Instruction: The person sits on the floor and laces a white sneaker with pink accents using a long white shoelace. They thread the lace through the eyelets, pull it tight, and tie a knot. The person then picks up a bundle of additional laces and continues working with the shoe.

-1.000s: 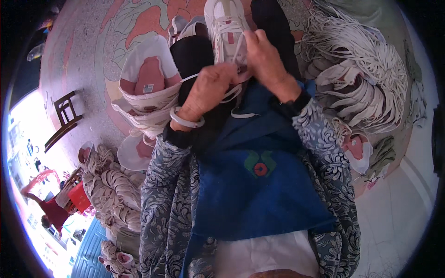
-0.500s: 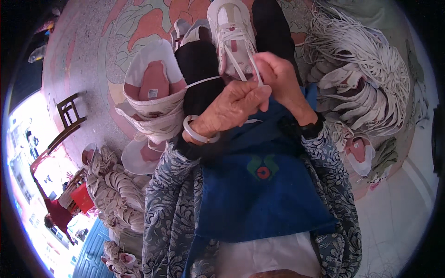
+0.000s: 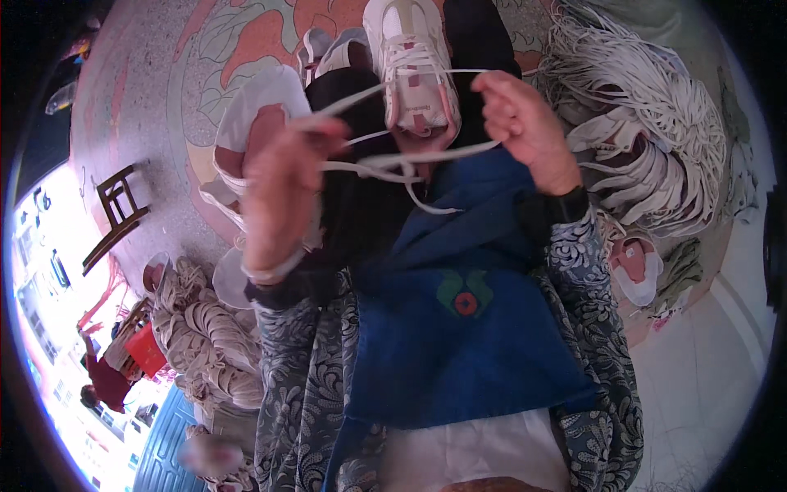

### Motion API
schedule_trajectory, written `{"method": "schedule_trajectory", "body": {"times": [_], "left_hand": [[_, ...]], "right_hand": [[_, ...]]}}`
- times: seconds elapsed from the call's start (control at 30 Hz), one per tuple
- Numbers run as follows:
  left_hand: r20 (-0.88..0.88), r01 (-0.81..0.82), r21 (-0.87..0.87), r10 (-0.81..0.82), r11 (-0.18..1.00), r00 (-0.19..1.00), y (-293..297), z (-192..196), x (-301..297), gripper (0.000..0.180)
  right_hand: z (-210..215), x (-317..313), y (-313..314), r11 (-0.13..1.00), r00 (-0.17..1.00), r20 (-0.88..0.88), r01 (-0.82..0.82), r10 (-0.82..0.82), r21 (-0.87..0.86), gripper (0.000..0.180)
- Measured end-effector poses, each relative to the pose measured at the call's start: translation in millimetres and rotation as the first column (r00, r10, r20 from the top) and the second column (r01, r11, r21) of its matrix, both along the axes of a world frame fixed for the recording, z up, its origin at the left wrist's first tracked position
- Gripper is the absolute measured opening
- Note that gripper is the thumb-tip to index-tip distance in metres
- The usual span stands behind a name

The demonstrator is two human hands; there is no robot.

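Note:
A white-and-pink lace-up sneaker (image 3: 420, 102) lies between my dark-trousered knees, its toe pointing away and its lacing crossed over the tongue. Long white shoelaces (image 3: 459, 153) run from its eyelets to both hands and cross loosely in front of the opening, with one tip hanging over my apron. My right hand (image 3: 529, 123), at the right of the sneaker, has its fingers curled round a lace. To the left, my left hand (image 3: 287, 184) is smeared by motion; lace strands stretch tight to its fingers, so it appears to grip them.
Stacked shoe uppers (image 3: 283, 86) stand beside my left knee, with more piled at lower left (image 3: 217, 336). On the right lie a heap of white laces (image 3: 672, 107) and further uppers (image 3: 639, 172). A wooden chair (image 3: 123, 213) and a person in red (image 3: 106, 381) are far left.
My hands were together near the sneaker's opening; now they are wide apart. The left has swung left and toward me, the right slightly rightward, drawing the laces out between them.

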State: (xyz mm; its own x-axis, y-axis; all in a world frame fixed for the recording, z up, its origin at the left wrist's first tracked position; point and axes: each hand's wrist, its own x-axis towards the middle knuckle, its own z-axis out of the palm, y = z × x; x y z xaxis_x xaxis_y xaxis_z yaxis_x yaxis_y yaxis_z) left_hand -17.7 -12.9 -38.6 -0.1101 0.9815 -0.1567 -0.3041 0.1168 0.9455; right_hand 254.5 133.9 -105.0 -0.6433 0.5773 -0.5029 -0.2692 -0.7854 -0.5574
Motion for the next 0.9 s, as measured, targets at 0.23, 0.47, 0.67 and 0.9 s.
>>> {"method": "schedule_trajectory", "body": {"times": [0.23,0.47,0.67,0.9], "left_hand": [[0.467,-0.619,-0.036,0.561,0.785,0.684,-8.3,-19.6,-66.3,0.029],[0.098,-0.867,0.251,0.879,0.431,0.466,-51.3,7.7,-139.2,0.025],[0.765,-0.838,-0.042,0.557,0.544,0.323,-109.5,6.3,-195.3,0.023],[0.482,-0.992,0.074,0.868,0.101,0.124,-153.8,23.9,-202.0,0.022]], "right_hand": [[-54.9,52.9,35.8,0.921,0.933,-0.121,0.304,-0.34,-0.244,0.016],[-78.9,91.1,73.6,0.888,0.889,-0.067,0.446,-0.454,-0.11,0.017],[-133.1,120.9,107.6,0.825,0.77,0.296,0.535,-0.565,0.182,0.015],[-68.1,88.3,88.6,0.647,0.419,0.746,-0.38,-0.517,0.661,0.023]]}}
